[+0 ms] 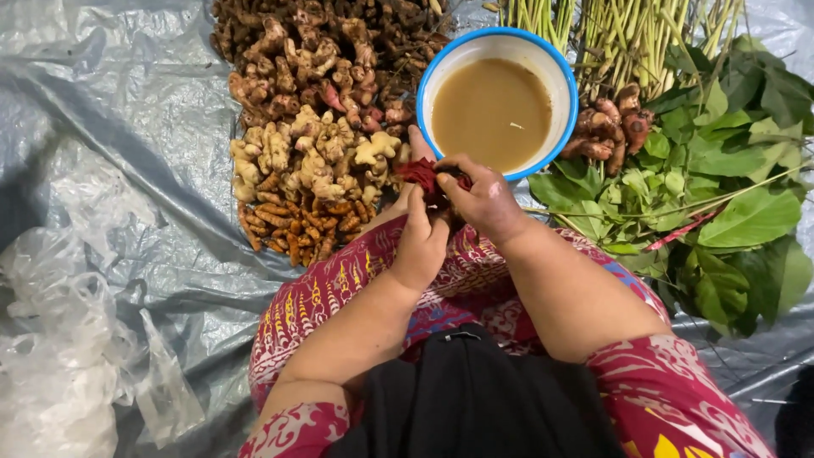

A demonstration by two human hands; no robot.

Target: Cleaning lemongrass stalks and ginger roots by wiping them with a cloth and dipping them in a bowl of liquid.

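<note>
Both my hands meet over my lap, just in front of a white bowl with a blue rim (560,72) that holds murky brown liquid. My left hand (421,237) and my right hand (485,197) together grip a small dark red piece (421,173), which looks like a root or a peel; I cannot tell which. Fingers of both hands close around it and hide most of it. My thumb tip touches the bowl's near rim.
Piles of ginger-like roots (314,144) and orange turmeric fingers (297,225) lie left of the bowl. Lemongrass stalks (627,34), reddish rhizomes (606,127) and green leaves (729,195) lie to the right. A grey plastic sheet (110,127) covers the ground, with crumpled clear bags (59,339) at the left.
</note>
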